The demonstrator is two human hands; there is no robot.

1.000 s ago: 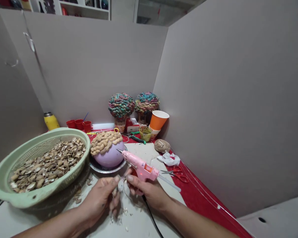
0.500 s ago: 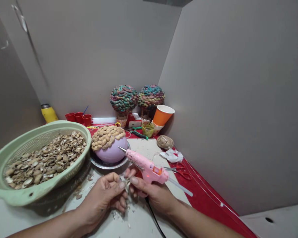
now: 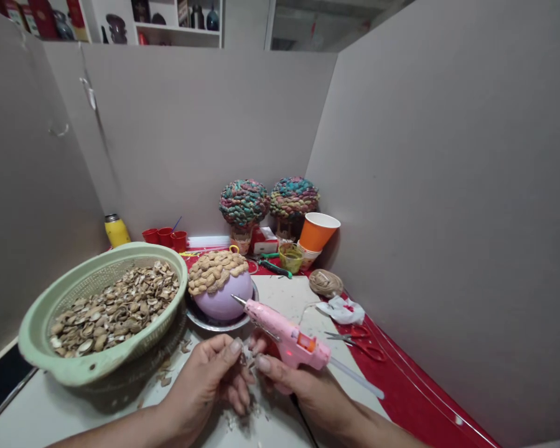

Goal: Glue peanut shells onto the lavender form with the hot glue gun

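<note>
My right hand (image 3: 303, 389) is wrapped round a pink glue gun (image 3: 284, 333), whose nozzle points up and left; a glue stick (image 3: 359, 381) sticks out of its back end. Thumb and finger of my left hand (image 3: 210, 376) pinch together close to the right thumb. Between them is a small pale bit, too small to name. Just beyond stands a purple ball (image 3: 228, 302) in a metal dish (image 3: 210, 322), its top covered with rows of peanut shells (image 3: 217, 270). At left, a green colander (image 3: 32, 339) holds many loose peanut shells (image 3: 116, 311).
Two balls of coloured shells (image 3: 244, 202) on stands are at the back, beside an orange paper cup (image 3: 318, 231). Red cups (image 3: 165, 236) and a yellow bottle (image 3: 117, 231) stand back left. Twine (image 3: 325, 283), tissue (image 3: 343, 310) and scissors (image 3: 366, 343) lie at right. Grey partitions enclose the table.
The camera view has tilted up and turned left, so shelves show above the partition and things appear lower and further right. Both hands stay together, the glue gun still in my right.
</note>
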